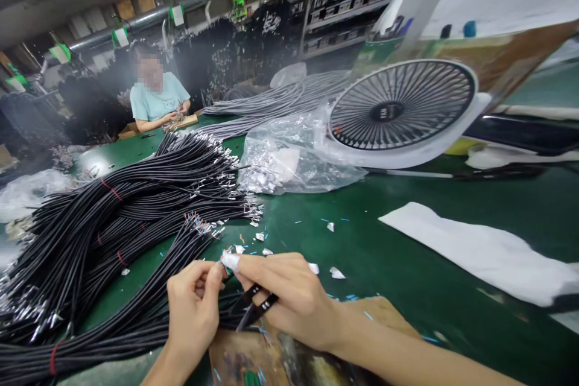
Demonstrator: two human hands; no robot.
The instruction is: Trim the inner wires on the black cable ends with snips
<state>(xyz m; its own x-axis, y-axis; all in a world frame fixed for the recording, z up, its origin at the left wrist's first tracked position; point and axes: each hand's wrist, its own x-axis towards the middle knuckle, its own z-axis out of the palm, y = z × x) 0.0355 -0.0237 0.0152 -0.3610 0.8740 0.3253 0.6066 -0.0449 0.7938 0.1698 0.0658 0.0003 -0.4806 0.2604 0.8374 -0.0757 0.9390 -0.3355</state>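
Observation:
In the head view my left hand [194, 301] is closed in a pinch at the end of a black cable, whose tip is mostly hidden by the fingers. My right hand [294, 295] meets it there, with white wrapping around one fingertip. Black snips [257, 309] are tucked in the right hand, their two blades apart and pointing left and down. Just beyond the fingers lies a loose bundle of black cables [181, 247] with stripped, coloured wire ends. Under the hands is a worn wooden board [244, 356].
Larger tied bundles of black cables [113, 205] cover the left of the green table [344, 223]. Behind are a clear plastic bag [307, 163], a round fan [389, 111] and grey cables [271, 99]. White cloth [474, 247] lies right. A person [158, 96] sits across.

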